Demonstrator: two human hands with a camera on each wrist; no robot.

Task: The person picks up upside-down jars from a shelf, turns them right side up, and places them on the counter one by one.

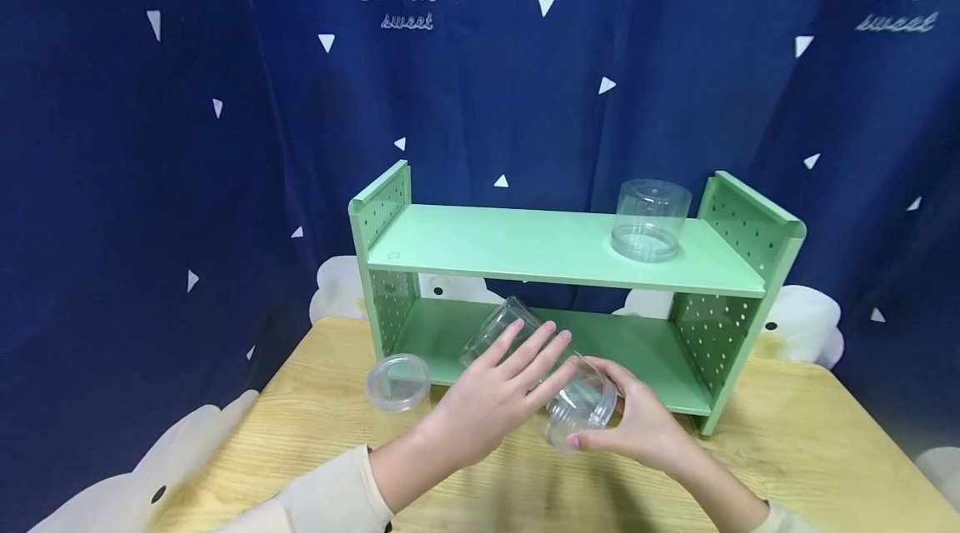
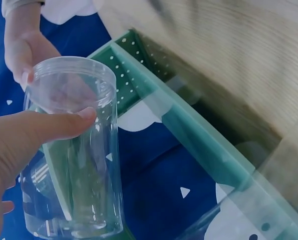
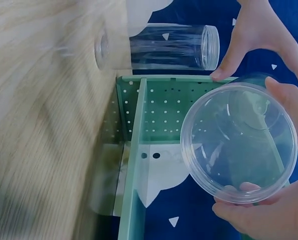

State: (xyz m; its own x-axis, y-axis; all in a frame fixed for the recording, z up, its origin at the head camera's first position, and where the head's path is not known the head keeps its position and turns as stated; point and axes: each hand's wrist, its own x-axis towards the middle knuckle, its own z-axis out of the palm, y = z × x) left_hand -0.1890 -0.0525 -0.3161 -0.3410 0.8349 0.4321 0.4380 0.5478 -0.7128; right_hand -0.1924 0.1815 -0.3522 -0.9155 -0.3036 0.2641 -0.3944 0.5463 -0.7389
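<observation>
A clear plastic jar (image 1: 517,312) is held tilted in front of the green shelf. My left hand (image 1: 491,404) grips its side, fingers spread across it and the thumb (image 2: 64,125) along the near wall. At the rim end, my right hand (image 1: 641,425) holds the jar between thumb and fingers. That round end (image 3: 238,145) faces the camera in the right wrist view; whether a lid covers it I cannot tell. Below it, a clear ribbed piece (image 1: 562,429) shows in the head view, partly hidden by the jar and right hand.
The green two-tier shelf (image 1: 510,237) stands on a wooden table (image 1: 300,400). On its upper board, toward the right, is another clear jar (image 1: 651,216). One more clear jar (image 3: 163,47) stands on the table by the shelf's left end. A blue patterned curtain (image 1: 510,83) hangs behind.
</observation>
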